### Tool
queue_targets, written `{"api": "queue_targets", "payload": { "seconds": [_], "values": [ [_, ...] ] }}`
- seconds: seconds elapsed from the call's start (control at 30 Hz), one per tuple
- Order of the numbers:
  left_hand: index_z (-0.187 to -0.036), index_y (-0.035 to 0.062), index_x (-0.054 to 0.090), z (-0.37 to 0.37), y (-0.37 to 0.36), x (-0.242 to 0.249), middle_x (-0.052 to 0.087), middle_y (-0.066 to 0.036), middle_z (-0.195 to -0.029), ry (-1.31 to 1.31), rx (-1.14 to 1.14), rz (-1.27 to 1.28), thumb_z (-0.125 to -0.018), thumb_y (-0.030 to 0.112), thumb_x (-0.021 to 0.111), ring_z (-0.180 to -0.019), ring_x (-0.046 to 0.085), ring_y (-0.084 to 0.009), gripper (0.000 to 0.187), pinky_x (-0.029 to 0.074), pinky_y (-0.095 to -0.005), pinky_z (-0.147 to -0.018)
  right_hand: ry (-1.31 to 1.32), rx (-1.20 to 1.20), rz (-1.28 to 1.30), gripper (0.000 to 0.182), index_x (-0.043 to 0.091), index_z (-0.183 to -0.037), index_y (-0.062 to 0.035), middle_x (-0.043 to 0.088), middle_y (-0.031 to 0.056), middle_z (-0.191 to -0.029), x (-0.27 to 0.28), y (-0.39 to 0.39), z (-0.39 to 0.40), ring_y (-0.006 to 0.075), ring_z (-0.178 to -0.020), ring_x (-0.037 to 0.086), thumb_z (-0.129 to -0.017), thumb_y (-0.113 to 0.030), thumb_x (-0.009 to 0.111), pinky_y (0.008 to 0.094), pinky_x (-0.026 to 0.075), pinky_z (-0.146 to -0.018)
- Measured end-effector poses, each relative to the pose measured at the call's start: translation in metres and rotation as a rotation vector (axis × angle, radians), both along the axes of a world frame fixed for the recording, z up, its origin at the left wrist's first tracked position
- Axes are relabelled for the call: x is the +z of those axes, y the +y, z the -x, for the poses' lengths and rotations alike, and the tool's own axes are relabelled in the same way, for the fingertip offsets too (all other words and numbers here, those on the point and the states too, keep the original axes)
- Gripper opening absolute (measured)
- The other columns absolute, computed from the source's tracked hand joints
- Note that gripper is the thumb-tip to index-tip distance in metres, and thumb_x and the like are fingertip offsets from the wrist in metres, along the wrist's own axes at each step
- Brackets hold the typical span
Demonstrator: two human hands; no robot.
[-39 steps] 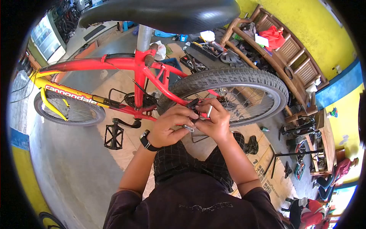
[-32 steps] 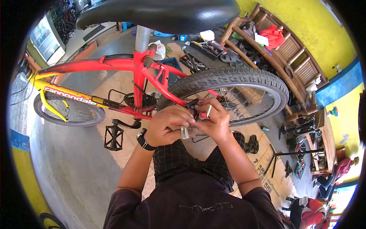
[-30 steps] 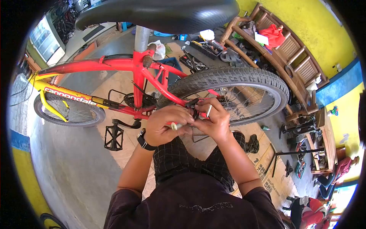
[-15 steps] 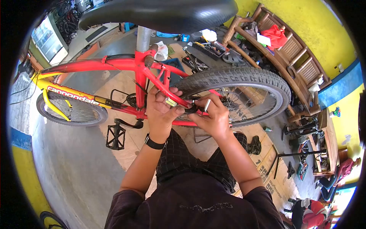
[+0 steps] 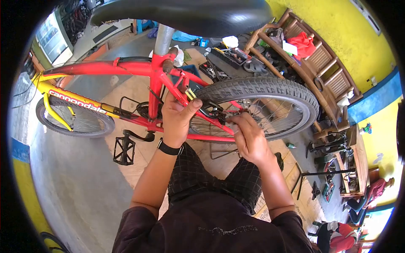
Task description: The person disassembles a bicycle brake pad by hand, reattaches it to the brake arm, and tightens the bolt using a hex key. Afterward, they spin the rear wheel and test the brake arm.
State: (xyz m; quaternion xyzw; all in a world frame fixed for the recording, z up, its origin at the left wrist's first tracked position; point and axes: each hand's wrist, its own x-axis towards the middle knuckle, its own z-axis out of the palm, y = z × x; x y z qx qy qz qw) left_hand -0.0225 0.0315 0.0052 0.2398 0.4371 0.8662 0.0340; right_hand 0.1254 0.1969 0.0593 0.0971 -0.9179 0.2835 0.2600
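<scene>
A red and yellow bicycle frame [image 5: 155,90] stands before me under a black saddle [image 5: 185,17]. My left hand [image 5: 178,118] is closed around the red tube beside the rear wheel, its thumb on a small yellowish-silver part [image 5: 191,93]. Just right of it, a black mechanism [image 5: 212,110] sits against the frame tube. My right hand [image 5: 249,137] pinches at the right end of this mechanism, near the wheel spokes; what lies between its fingertips is too small to name. The rear tire [image 5: 261,84] curves behind both hands.
A black pedal [image 5: 124,148] juts out at the left. Tools lie in a tray [image 5: 231,55] on the floor beyond the wheel. A wooden bench [image 5: 312,69] stands at the back right. Two other people are at the lower right, one in a red top [image 5: 376,189].
My right hand has moved right and slightly down, away from my left hand. My left thumb has shifted up onto the yellowish-silver part. The whole view has shifted a little.
</scene>
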Motion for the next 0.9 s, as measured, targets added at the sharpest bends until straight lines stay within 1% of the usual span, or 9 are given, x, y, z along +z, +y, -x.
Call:
{"api": "queue_targets", "payload": {
  "seconds": [0.03,0.13,0.23,0.43,0.53,0.63,0.73,0.83,0.9],
  "values": [
    [-0.126,0.0024,0.052,0.0,0.0,-0.001,0.062,-0.003,-0.098,0.001,-0.004,-0.001,-0.087,0.016,0.079,-0.088,0.063,-0.0164,0.049,0.054,-0.0348,-0.082,0.022,-0.003,-0.033,0.025,0.064,-0.111,0.0048,0.061,0.0192,-0.096,0.001,-0.005,-0.003,0.038,-0.086,0.064,-0.086,0.002,0.063,0.0437,0.053,-0.074],
    [-0.125,0.0027,0.052,0.002,0.0,-0.006,0.062,-0.004,-0.098,0.003,-0.016,-0.002,-0.087,0.015,0.078,-0.088,0.064,-0.0169,0.047,0.054,-0.0353,-0.082,-0.006,0.039,-0.044,0.027,0.067,-0.11,0.0017,0.062,0.017,-0.096,-0.008,-0.007,-0.005,0.0349,-0.087,0.064,-0.084,0.001,0.068,0.0412,0.053,-0.074],
    [-0.125,0.0031,0.052,0.004,0.001,-0.008,0.063,-0.004,-0.098,-0.001,-0.02,-0.015,-0.088,0.014,0.077,-0.088,0.064,-0.0176,0.046,0.054,-0.0363,-0.081,0.015,0.088,-0.073,0.03,0.069,-0.11,-0.0009,0.063,0.0149,-0.096,-0.016,-0.008,-0.003,0.0327,-0.087,0.064,-0.08,0.001,0.069,0.041,0.053,-0.073],
    [-0.128,0.0038,0.05,0.001,0.0,-0.008,0.063,-0.006,-0.098,-0.021,-0.035,-0.037,-0.088,0.012,0.076,-0.089,0.064,-0.0199,0.048,0.054,-0.0381,-0.081,0.006,0.067,-0.093,0.032,0.069,-0.11,-0.0016,0.063,0.014,-0.097,-0.02,-0.01,-0.001,0.0319,-0.087,0.064,-0.078,0.001,0.07,0.0409,0.054,-0.073],
    [-0.129,0.0042,0.048,0.002,0.001,-0.01,0.062,-0.006,-0.098,-0.013,-0.031,-0.032,-0.088,0.012,0.076,-0.089,0.063,-0.0206,0.051,0.053,-0.0391,-0.082,0.055,0.034,-0.163,0.031,0.07,-0.109,-0.0019,0.063,0.0137,-0.097,-0.023,-0.011,0.0,0.0317,-0.087,0.064,-0.078,0.001,0.07,0.041,0.053,-0.074],
    [-0.13,0.0049,0.048,0.004,-0.001,-0.012,0.062,-0.006,-0.098,-0.002,-0.029,-0.007,-0.088,0.013,0.077,-0.09,0.063,-0.0208,0.052,0.053,-0.0397,-0.082,0.054,-0.003,-0.101,0.031,0.07,-0.11,-0.0021,0.063,0.0139,-0.096,-0.026,-0.016,-0.003,0.0316,-0.085,0.064,-0.079,0.001,0.07,0.0404,0.054,-0.073],
    [-0.129,0.006,0.047,0.004,-0.001,-0.014,0.062,-0.006,-0.098,-0.001,-0.028,0.001,-0.088,0.014,0.077,-0.09,0.063,-0.0211,0.052,0.053,-0.04,-0.082,0.011,-0.092,0.106,0.033,0.071,-0.112,-0.0027,0.064,0.014,-0.095,-0.041,-0.012,-0.004,0.031,-0.083,0.064,-0.08,0.0,0.07,0.0394,0.054,-0.071],
    [-0.129,0.0068,0.048,0.002,-0.002,-0.013,0.062,-0.006,-0.098,0.001,-0.025,-0.001,-0.088,0.015,0.077,-0.09,0.063,-0.0214,0.051,0.053,-0.0399,-0.082,0.015,-0.082,0.04,0.034,0.071,-0.114,-0.0036,0.064,0.0139,-0.094,-0.042,-0.01,-0.008,0.0304,-0.083,0.065,-0.081,0.0,0.07,0.0385,0.054,-0.07],
    [-0.129,0.007,0.048,0.002,-0.002,-0.012,0.062,-0.006,-0.098,0.003,-0.025,-0.002,-0.088,0.015,0.077,-0.09,0.063,-0.0218,0.051,0.053,-0.0401,-0.082,0.016,-0.018,0.039,0.034,0.072,-0.114,-0.0046,0.063,0.0133,-0.092,-0.041,-0.012,-0.008,0.0301,-0.082,0.065,-0.081,0.001,0.07,0.0386,0.054,-0.07]
  ]
}}
